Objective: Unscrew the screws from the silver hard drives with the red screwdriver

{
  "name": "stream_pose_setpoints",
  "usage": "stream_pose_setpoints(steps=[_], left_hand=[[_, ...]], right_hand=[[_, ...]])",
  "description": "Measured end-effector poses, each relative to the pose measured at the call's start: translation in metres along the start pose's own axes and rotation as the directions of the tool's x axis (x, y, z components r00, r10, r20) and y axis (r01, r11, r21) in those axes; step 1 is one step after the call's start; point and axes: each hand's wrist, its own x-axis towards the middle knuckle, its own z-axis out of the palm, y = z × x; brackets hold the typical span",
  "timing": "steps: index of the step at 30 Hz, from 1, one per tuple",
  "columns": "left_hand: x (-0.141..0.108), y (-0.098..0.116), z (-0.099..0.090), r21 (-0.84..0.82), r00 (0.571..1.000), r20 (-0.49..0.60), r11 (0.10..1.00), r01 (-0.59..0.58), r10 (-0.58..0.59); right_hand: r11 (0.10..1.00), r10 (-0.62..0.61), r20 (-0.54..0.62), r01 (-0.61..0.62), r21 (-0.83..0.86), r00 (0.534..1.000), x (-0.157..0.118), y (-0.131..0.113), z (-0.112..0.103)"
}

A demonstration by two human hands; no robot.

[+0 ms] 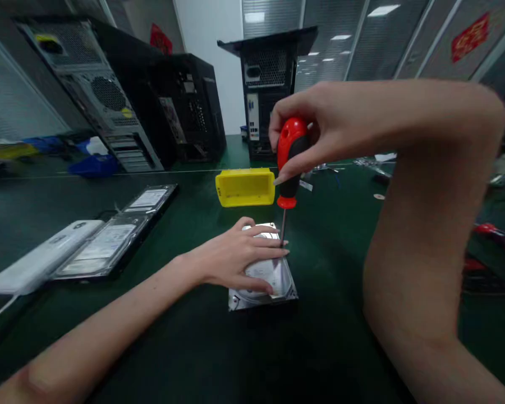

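A silver hard drive (263,300) lies flat on the dark green table, label side up. Across its top rests my left hand (248,255), palm down with the fingers stretched out and covering part of the label. My right hand (303,132) is wrapped round the handle of a red and black screwdriver (292,140). The screwdriver stands nearly upright, its shaft running down to the right edge of the drive beside my left fingertips. My fingers hide the tip's exact contact point.
Behind the drive sits a yellow bin (244,188). More hard drives (105,244) and a white device with a cable (46,258) lie at left. Computer cases (109,101) stand at the back, with a blue bin (95,166) nearby. Red-handled tools (499,235) lie at far right.
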Motion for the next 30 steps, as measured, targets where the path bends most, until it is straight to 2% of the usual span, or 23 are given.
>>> stream_pose_setpoints(steps=[4,10,15,18,21,22,24,27,30], left_hand=[[0.000,0.000,0.001,-0.018,1.000,-0.004,1.000,0.005,-0.005],[0.000,0.000,0.001,-0.057,1.000,-0.002,0.998,0.022,-0.022],[-0.005,0.000,-0.004,-0.135,0.999,-0.016,0.990,0.032,-0.035],[-0.009,-0.002,-0.005,-0.198,0.984,-0.107,0.973,0.120,-0.143],[-0.006,-0.006,-0.002,-0.246,0.914,-0.237,0.931,0.270,-0.328],[-0.003,-0.007,0.000,-0.256,0.896,-0.257,0.919,0.300,-0.363],[0.003,-0.007,0.004,-0.244,0.894,-0.256,0.920,0.308,-0.367],[0.013,-0.003,0.010,-0.176,0.913,-0.253,0.943,0.282,-0.320],[0.017,0.000,0.015,-0.129,0.918,-0.245,0.949,0.287,-0.311]], right_hand=[[0.998,-0.024,0.000,0.024,0.053,1.000,0.004,0.004,0.005],[0.988,0.032,0.054,-0.040,0.152,0.998,0.006,0.004,0.007],[0.943,0.072,0.094,-0.099,0.318,0.993,0.006,-0.002,0.006],[0.911,0.044,0.107,-0.084,0.404,0.993,0.006,0.000,0.006],[0.900,-0.077,0.105,0.024,0.434,0.992,0.008,0.006,0.006],[0.901,-0.096,0.104,0.042,0.432,0.990,0.008,0.008,0.007],[0.909,-0.081,0.108,0.029,0.416,0.991,0.008,0.012,0.010],[0.891,-0.063,0.047,0.035,0.453,0.997,0.004,0.014,0.019],[0.806,-0.077,-0.070,0.104,0.583,0.995,-0.005,0.014,0.027]])
